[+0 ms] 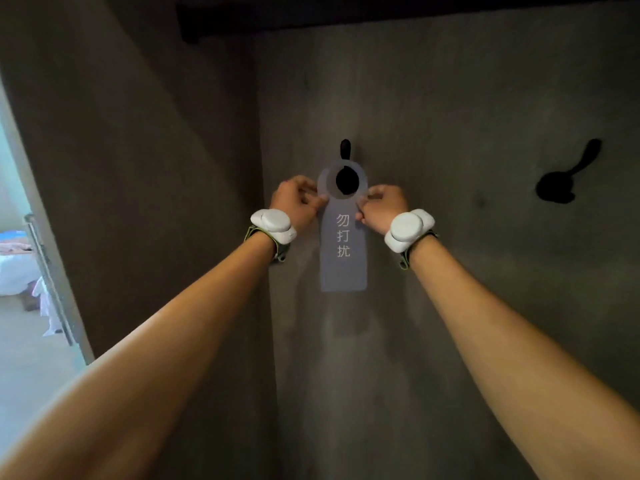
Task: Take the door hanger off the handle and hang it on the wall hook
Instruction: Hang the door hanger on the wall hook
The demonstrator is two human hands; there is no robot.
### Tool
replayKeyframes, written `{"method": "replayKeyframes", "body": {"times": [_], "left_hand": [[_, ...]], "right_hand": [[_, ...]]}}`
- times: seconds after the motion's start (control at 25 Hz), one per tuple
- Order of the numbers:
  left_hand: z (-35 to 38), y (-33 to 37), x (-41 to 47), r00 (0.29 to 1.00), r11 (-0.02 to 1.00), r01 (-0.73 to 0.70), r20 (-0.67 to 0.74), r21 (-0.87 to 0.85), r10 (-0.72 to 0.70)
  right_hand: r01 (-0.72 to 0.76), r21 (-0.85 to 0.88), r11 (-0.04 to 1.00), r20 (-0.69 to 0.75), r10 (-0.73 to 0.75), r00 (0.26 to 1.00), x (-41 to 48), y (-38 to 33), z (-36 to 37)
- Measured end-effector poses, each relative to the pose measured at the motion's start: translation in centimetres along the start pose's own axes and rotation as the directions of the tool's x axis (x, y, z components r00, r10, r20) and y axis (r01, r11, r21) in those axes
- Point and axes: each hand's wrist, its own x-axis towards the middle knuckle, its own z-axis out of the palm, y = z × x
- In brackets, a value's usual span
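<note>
A grey-blue door hanger [343, 261] with white characters lies flat against the dark wall. Its round hole sits around the knob of a black wall hook [345, 152]. My left hand [298, 200] pinches the hanger's left edge just below the hole. My right hand [381, 204] pinches the right edge at the same height. Both wrists wear white bands. The door handle is not among the things I see near the hanger.
A second black wall hook [568, 178] sticks out to the right. A dark shelf or beam [346, 15] runs overhead. At the left stands an open door edge with a long metal bar handle [48, 271], with a bright room and a bed beyond.
</note>
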Motion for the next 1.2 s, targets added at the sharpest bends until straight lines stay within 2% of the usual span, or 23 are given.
{"method": "replayKeyframes", "body": {"times": [0.16, 0.28, 0.36, 0.48, 0.64, 0.72, 0.84, 0.96, 1.08, 1.2], "left_hand": [[-0.7, 1.5, 3.7, 0.991, 0.995, -0.097, -0.089, 0.003, 0.097], [-1.0, 1.8, 5.7, 0.982, 0.987, -0.163, -0.101, -0.015, 0.160], [-1.1, 1.4, 6.7, 0.980, 0.984, -0.179, -0.086, -0.005, 0.178], [-1.0, 0.8, 8.0, 0.991, 0.990, -0.130, -0.015, -0.051, 0.130], [-0.5, 0.6, 8.8, 0.996, 0.992, -0.082, 0.031, -0.094, 0.085], [-0.1, 0.5, 9.0, 0.997, 0.989, -0.057, 0.046, -0.138, 0.064], [0.4, -0.3, 9.4, 0.997, 0.995, -0.021, 0.078, -0.102, 0.029], [1.2, -1.7, 9.6, 0.996, 0.998, -0.009, 0.088, -0.059, 0.014], [2.5, -3.2, 9.5, 0.995, 0.992, 0.018, 0.095, -0.123, -0.006], [3.3, -4.8, 9.5, 0.993, 0.995, 0.044, 0.117, -0.091, -0.033]], "right_hand": [[0.027, 0.039, 0.999, -0.072, -0.024, 0.997, 3.0, -2.0, 0.0], [0.022, 0.089, 0.996, -0.131, -0.010, 0.991, 4.9, -2.9, 0.1], [0.022, 0.050, 0.998, -0.135, -0.015, 0.991, 6.0, -3.2, 0.3], [0.007, -0.015, 1.000, -0.102, -0.009, 0.995, 7.1, -3.4, 0.6], [-0.006, -0.196, 0.981, -0.065, -0.007, 0.998, 7.6, -3.2, 1.1], [-0.040, -0.164, 0.986, -0.095, 0.025, 0.995, 7.6, -2.8, 1.3], [-0.104, -0.073, 0.992, -0.096, 0.096, 0.991, 7.3, -2.2, 1.6], [-0.107, -0.100, 0.989, -0.046, 0.103, 0.994, 7.5, -1.3, 1.5], [-0.156, -0.122, 0.980, 0.017, 0.159, 0.987, 7.8, 0.3, 1.7], [-0.174, -0.114, 0.978, -0.004, 0.175, 0.985, 7.3, 1.9, 2.3]]}}
